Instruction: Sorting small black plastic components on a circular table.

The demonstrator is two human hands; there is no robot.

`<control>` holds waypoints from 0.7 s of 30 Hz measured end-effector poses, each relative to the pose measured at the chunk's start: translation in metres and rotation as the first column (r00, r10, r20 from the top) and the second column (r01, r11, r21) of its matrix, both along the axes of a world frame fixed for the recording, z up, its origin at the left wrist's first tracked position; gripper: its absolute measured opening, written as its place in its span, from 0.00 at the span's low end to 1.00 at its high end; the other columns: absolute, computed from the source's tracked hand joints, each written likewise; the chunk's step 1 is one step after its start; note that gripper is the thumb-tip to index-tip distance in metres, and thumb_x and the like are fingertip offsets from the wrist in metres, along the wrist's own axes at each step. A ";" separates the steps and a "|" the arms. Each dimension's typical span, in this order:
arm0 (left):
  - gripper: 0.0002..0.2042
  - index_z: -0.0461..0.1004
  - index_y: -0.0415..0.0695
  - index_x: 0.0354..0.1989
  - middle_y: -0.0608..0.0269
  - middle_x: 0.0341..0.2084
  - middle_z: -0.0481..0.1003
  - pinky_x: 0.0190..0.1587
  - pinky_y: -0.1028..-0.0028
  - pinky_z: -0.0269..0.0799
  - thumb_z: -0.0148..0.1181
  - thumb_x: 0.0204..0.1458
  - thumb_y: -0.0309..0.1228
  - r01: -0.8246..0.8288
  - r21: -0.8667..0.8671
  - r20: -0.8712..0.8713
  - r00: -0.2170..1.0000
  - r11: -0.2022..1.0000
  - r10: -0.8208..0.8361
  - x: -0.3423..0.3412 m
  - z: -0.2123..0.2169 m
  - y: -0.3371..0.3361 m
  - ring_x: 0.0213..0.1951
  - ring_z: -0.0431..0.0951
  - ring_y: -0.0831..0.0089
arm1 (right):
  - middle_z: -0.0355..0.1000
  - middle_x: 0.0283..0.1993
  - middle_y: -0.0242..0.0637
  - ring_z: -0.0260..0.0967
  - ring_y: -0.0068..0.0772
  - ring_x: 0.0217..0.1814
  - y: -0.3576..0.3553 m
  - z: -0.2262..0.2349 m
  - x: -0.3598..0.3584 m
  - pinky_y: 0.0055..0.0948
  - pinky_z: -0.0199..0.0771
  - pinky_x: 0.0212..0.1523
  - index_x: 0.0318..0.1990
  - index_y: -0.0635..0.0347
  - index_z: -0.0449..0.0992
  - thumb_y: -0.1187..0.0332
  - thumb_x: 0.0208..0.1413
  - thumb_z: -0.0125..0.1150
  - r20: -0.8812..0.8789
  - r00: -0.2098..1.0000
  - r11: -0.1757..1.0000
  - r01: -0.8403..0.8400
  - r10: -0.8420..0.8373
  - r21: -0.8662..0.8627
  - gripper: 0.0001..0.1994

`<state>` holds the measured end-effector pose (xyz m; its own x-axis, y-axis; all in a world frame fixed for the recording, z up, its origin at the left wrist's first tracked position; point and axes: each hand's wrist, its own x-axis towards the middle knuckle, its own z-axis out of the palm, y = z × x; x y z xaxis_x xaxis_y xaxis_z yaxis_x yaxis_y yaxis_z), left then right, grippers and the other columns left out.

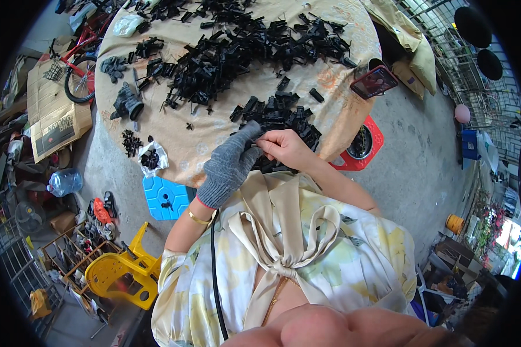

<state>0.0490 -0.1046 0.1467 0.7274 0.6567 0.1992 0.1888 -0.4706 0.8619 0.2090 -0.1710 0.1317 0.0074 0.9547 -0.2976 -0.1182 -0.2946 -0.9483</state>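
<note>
At the near edge of the cloth-covered round table, my left hand wears a grey knit glove and is closed. My bare right hand meets it with a pinch, thumb and fingertips together. Whatever lies between the two hands is too small and too hidden to name. Just beyond and under my hands lies a heap of small black plastic parts. A larger, tangled pile of black plastic parts spreads over the far half of the table.
Left on the table lie grey gloves, small black pieces and a white bag of black bits. A phone stands at the right edge. Around the table are a blue stool, a red stool and a yellow chair.
</note>
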 end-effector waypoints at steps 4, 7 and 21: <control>0.30 0.55 0.46 0.58 0.50 0.37 0.72 0.36 0.67 0.70 0.59 0.44 0.26 -0.095 -0.195 -0.320 0.947 0.976 0.029 0.005 0.009 -0.002 0.37 0.74 0.57 | 0.64 0.19 0.28 0.59 0.15 0.20 0.001 0.022 0.000 0.18 0.60 0.21 0.29 0.65 0.73 0.69 0.46 0.61 0.228 0.968 0.987 0.069 -0.101 0.143 0.08; 0.35 0.52 0.46 0.60 0.49 0.39 0.72 0.35 0.68 0.70 0.60 0.42 0.25 0.004 -0.058 -0.271 0.962 0.998 -0.020 0.007 0.006 -0.008 0.36 0.74 0.57 | 0.66 0.22 0.36 0.63 0.25 0.20 0.002 0.020 -0.006 0.23 0.63 0.22 0.29 0.64 0.73 0.70 0.39 0.65 0.379 0.911 0.939 0.024 -0.162 0.342 0.09; 0.18 0.68 0.38 0.34 0.57 0.27 0.72 0.33 0.75 0.72 0.62 0.40 0.39 0.275 -0.894 0.306 0.952 0.353 0.034 -0.004 0.018 0.004 0.29 0.74 0.71 | 0.68 0.29 0.23 0.59 0.09 0.28 -0.001 0.022 0.017 0.12 0.60 0.28 0.32 0.64 0.74 0.74 0.48 0.60 -0.219 0.974 0.978 -0.005 0.052 0.210 0.05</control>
<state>0.0452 -0.1009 0.1651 0.8451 0.4426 -0.2998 -0.0688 0.6462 0.7601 0.2264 -0.1717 0.1536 -0.0642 0.9943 -0.0851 -0.3274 -0.1015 -0.9394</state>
